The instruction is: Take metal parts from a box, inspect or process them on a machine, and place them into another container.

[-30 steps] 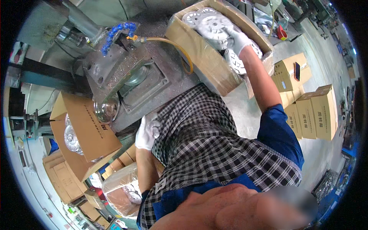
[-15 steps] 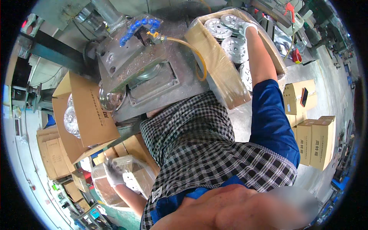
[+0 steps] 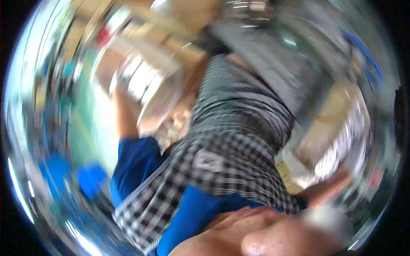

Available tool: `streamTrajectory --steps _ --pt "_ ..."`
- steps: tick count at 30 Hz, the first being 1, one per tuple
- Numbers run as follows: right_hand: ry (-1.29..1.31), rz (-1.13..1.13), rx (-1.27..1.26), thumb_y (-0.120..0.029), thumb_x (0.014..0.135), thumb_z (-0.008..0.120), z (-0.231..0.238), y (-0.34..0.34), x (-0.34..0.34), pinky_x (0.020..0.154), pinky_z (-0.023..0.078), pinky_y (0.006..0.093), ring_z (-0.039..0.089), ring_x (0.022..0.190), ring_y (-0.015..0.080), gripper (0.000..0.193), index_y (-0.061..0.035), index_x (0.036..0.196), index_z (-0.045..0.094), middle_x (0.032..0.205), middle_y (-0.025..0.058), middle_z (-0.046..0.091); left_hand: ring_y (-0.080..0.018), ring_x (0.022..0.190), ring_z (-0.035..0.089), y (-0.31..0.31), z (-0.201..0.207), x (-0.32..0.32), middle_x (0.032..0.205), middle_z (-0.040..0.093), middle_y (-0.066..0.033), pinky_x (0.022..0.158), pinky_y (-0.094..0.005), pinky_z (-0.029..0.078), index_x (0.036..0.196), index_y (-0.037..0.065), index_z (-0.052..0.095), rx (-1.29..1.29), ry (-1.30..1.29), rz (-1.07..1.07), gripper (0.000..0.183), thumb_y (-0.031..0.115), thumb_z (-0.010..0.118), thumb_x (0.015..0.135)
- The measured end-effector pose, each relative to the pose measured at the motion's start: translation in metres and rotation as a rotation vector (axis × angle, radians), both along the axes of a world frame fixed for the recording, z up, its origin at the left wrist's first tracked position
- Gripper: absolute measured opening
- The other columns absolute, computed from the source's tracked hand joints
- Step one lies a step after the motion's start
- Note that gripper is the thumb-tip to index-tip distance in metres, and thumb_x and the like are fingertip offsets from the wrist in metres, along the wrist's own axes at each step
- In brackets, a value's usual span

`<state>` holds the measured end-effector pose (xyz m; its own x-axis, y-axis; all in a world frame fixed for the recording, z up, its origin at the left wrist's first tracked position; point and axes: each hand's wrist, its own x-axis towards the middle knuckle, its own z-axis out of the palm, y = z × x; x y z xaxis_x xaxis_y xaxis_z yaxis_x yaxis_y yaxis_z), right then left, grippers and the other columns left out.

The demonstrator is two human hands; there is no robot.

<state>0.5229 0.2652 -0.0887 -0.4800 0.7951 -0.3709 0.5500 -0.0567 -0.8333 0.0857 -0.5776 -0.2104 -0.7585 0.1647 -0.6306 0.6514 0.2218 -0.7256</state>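
Motion smears the whole head view. My left hand [image 3: 119,80], in a pale glove, is at the left side of a plastic-lined carton [image 3: 99,70] low on my left. Bright, whitish metal parts [image 3: 143,81] show inside that carton beside the hand. My right hand [image 3: 345,177] is a blur at the near end of another plastic-wrapped carton [image 3: 326,121] on my right, where shiny silver discs [image 3: 333,155] lie. The fingers of both hands are too smeared to read, and whether either holds anything is not visible.
A grey metal machine bed [image 3: 273,55] stands ahead, between the two cartons. A brown carton [image 3: 188,15] and shiny round parts [image 3: 247,10] are at the top. Blue objects [image 3: 92,179] sit on the floor at far left.
The view has swung left, so everything sits turned and farther right. My left hand has reached into or against the lined carton. My right hand has drawn back from the discs at the far end.
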Motion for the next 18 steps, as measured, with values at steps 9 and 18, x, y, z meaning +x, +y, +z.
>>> streamTrajectory --steps 9,18 --pt "-0.287 0.982 -0.278 -0.036 0.094 0.047 -0.006 -0.223 -0.140 0.054 0.044 0.0208 0.057 0.066 0.0099 0.046 -0.0001 0.123 0.050 0.096 0.0074 0.063 -0.0169 0.122 0.042 -0.069 -0.077 0.044 0.139 0.042 0.0036 0.103 -0.0334 0.031 0.128 0.020 0.050 0.471 -0.116 0.065 0.038 0.025 0.037 0.093" --pt "-0.365 0.832 -0.204 -0.030 0.095 0.045 0.019 -0.239 -0.166 0.051 0.040 0.0180 0.053 0.064 0.0060 0.039 -0.0018 0.122 0.052 0.091 0.0039 0.063 -0.0174 0.124 0.040 -0.100 -0.079 0.002 0.138 0.041 -0.0017 0.103 -0.0294 0.030 0.133 0.010 0.042 0.292 -0.202 0.411 0.046 0.031 0.032 0.094"
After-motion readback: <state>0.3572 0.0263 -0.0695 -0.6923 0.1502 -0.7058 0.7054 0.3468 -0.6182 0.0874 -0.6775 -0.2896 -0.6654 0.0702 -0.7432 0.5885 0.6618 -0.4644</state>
